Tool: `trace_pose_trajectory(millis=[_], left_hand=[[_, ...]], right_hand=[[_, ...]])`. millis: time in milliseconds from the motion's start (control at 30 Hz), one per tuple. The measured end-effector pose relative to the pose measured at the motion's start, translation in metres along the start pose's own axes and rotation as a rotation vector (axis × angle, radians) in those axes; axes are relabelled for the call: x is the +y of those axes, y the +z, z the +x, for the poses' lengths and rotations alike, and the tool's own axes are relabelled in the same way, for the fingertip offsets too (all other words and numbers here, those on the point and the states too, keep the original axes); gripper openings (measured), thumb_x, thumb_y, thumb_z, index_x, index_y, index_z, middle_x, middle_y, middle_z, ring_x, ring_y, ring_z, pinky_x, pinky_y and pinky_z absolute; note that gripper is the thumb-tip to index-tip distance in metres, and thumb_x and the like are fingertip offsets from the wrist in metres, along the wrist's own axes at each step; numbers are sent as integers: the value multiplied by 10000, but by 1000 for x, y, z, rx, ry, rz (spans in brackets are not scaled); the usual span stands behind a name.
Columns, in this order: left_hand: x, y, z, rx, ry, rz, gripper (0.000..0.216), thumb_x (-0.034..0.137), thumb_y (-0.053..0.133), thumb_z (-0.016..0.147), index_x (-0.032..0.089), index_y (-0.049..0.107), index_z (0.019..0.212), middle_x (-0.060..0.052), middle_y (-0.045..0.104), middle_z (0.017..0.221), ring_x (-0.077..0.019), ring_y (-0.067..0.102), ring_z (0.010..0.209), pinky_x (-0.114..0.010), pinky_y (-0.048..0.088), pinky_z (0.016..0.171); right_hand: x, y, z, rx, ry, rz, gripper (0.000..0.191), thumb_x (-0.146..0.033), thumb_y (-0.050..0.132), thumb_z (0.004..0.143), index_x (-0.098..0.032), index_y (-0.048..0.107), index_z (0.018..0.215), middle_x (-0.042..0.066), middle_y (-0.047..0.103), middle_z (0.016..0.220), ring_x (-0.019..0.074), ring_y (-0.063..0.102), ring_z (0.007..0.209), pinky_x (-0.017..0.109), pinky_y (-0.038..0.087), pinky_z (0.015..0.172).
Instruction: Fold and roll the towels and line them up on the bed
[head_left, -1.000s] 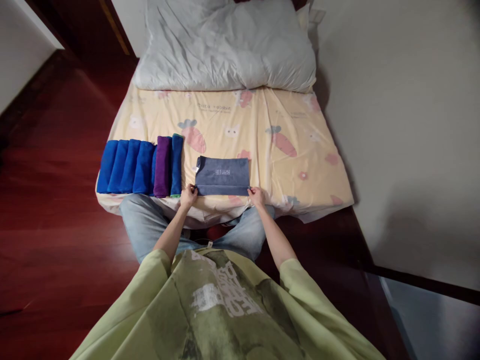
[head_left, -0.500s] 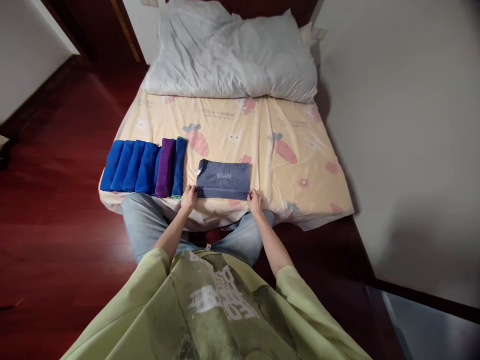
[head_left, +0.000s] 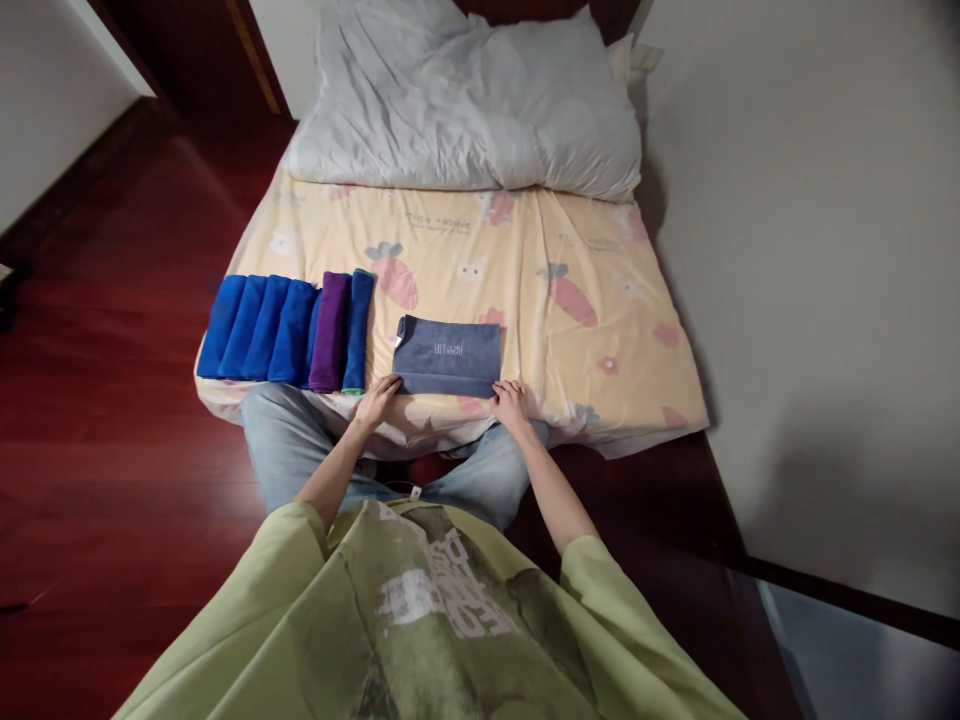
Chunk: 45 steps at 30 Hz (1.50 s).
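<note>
A grey-blue towel [head_left: 448,350] with small pale lettering lies flat on the bed, its near edge folded over in a narrow strip. A small white tag shows at its left side. My left hand [head_left: 379,400] is at the near left corner, fingers closed over the folded edge. At the near right corner, my right hand [head_left: 511,405] grips the same fold, fingertips on top; the thumbs are hard to make out. To the left, several rolled blue towels [head_left: 259,330] lie side by side, with a purple rolled towel [head_left: 329,332] and a green-edged blue one [head_left: 358,332] beside them.
The bed [head_left: 600,365] has a yellow sheet printed with carrots. A bunched white quilt [head_left: 465,110] lies across its far end. My jeans-clad legs [head_left: 285,440] are against the bed's near edge. Dark red floor [head_left: 112,450] lies to the left, and a wall [head_left: 810,300] stands at the right.
Both hands have shifted slightly and their fingers reach further over the towel's near corners, less tightly bunched than before. The towel stays almost in place, as do the rolled towels.
</note>
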<state>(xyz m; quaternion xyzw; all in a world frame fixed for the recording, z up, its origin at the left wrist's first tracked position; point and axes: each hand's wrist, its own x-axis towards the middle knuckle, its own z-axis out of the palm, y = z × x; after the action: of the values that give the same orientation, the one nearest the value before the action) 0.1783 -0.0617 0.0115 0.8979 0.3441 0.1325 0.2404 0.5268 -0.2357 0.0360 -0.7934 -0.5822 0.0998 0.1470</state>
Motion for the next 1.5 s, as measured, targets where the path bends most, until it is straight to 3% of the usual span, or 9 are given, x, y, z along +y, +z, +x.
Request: trace_pose_trajectory(millis=[167, 433, 633, 767, 933, 1133, 1333, 1500], left_hand=[[13, 2, 8, 28, -49, 66, 576, 120, 592, 821, 138, 605, 1396, -192, 548, 1514, -334, 507, 1399, -475, 419, 1207], [27, -20, 34, -30, -93, 184, 339, 95, 528, 893, 162, 677, 1189, -206, 698, 1150, -370, 579, 1227, -501, 458, 1046], [13, -28, 15, -13, 46, 184, 343, 111, 451, 960, 175, 693, 1194, -187, 697, 1241, -325, 592, 1259, -471, 444, 1069], [4, -17, -3, -89, 34, 93, 384, 58, 515, 872, 181, 719, 1174, -167, 700, 1263, -303, 623, 1235, -451, 472, 1089], [2, -8, -4, 25, -122, -60, 508, 27, 517, 773, 178, 723, 1212, -121, 726, 1201, -257, 647, 1196, -384, 506, 1095], [2, -15, 5, 68, -340, -143, 346, 193, 538, 886, 154, 716, 1180, -111, 753, 1034, -249, 703, 1006, -334, 544, 969], [3, -15, 19, 127, -418, -151, 276, 320, 490, 994, 161, 678, 1118, -131, 750, 1039, -249, 712, 989, -314, 532, 897], [5, -13, 30, 84, -448, -67, 237, 288, 490, 1001, 152, 681, 1036, -156, 758, 998, -280, 722, 993, -331, 527, 889]], right_hand=[[-3, -8, 3, -55, -25, -49, 457, -215, 673, 847, -161, 745, 1295, 151, 691, 1374, 337, 547, 1276, 472, 407, 1115], [-12, -16, 8, -51, -1, -107, 401, -109, 568, 927, -128, 721, 1297, 202, 725, 1252, 337, 572, 1211, 487, 391, 1080], [-2, -23, -2, -10, -72, -59, 393, -136, 563, 952, -166, 727, 1308, 154, 701, 1339, 336, 545, 1280, 510, 381, 1119], [7, -11, -18, -96, -178, 21, 423, -71, 561, 896, -185, 763, 1251, 126, 716, 1308, 296, 574, 1261, 477, 433, 1130], [15, 9, -25, 21, -70, 184, 477, -56, 508, 867, -171, 751, 1262, 120, 737, 1245, 261, 615, 1218, 438, 483, 1128], [24, 19, -10, 75, 149, 350, 354, -195, 561, 901, -167, 720, 1216, 140, 745, 1195, 258, 673, 1136, 397, 534, 1051], [25, 18, 10, 90, 275, 426, 264, -331, 535, 979, -155, 714, 1060, 129, 759, 967, 247, 696, 881, 348, 566, 869], [24, 15, 16, 63, 316, 373, 217, -330, 570, 980, -176, 718, 1015, 124, 765, 1012, 253, 705, 952, 349, 551, 909]])
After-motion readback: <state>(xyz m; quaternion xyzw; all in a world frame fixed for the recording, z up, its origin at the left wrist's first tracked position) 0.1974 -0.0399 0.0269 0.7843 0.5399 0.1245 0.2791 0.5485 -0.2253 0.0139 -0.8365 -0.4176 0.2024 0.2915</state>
